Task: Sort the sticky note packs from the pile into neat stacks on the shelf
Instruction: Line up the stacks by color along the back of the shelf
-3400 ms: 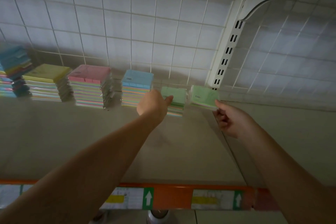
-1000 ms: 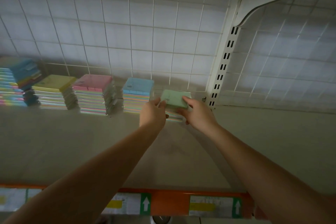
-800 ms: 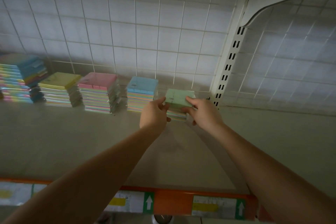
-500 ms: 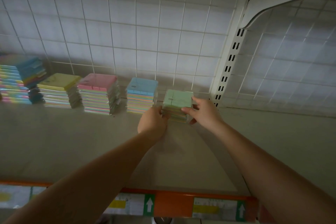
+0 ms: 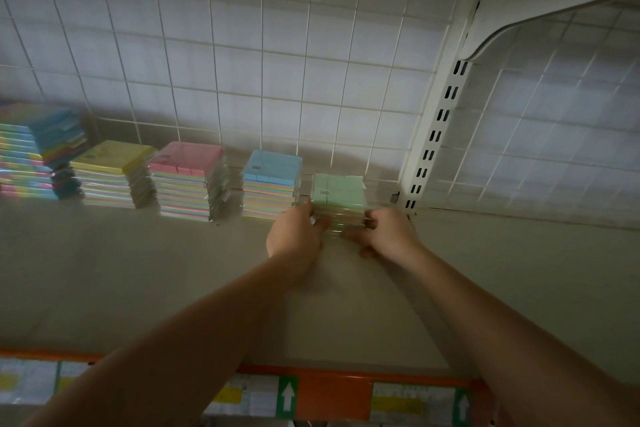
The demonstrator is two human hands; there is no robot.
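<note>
A short stack of sticky note packs with a green top [image 5: 338,190] stands at the back of the shelf [image 5: 138,270]. My left hand [image 5: 297,236] grips its left front corner and my right hand [image 5: 388,234] grips its right front corner, fingers curled against the wrapped sides. To the left stand a blue-topped stack [image 5: 270,180], a pink-topped stack [image 5: 187,177], a yellow-topped stack [image 5: 110,170] and a taller mixed pile [image 5: 34,149].
A white wire grid [image 5: 277,62] backs the shelf. A slotted white upright [image 5: 433,135] and bracket stand just right of the green stack. An orange price rail with labels [image 5: 332,395] runs along the shelf's front edge.
The green pack my right hand carried now lies on top of the green stack. Both hands have dropped from the stack's top to its lower front corners.
</note>
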